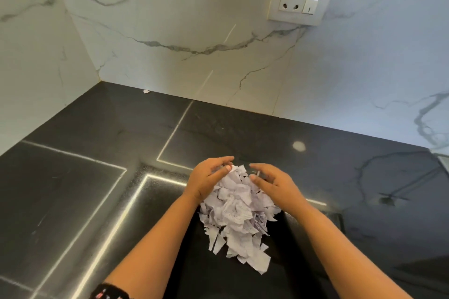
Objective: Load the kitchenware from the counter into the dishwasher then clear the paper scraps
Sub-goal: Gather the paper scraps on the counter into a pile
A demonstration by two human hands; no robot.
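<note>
Two hands: the left hand (209,179) and the right hand (272,182) are seen cupped on either side of the heap at centre frame. Fingers are loosely curved and spread, palms are turned inward, and nothing is pinched or closed upon.
Paper scraps: a loose heap of torn white paper scraps (238,216) is piled on the black counter (73,189). Its upper end is flanked by the hands and its lower end is trailed toward the bottom of the frame.
Stray piece: one small scrap (146,91) is seen well apart, against the wall at upper left.
Step in hand: the heap is judged to be gathered up for lifting.
How it is best done: the trailing lower pieces should be swept in first, then the palms pressed together beneath the heap's edges — the pile is thus compacted before it is raised.
Risk: thin flakes are likely to be shed from a loose hold — and the stray piece could be overlooked.
</note>
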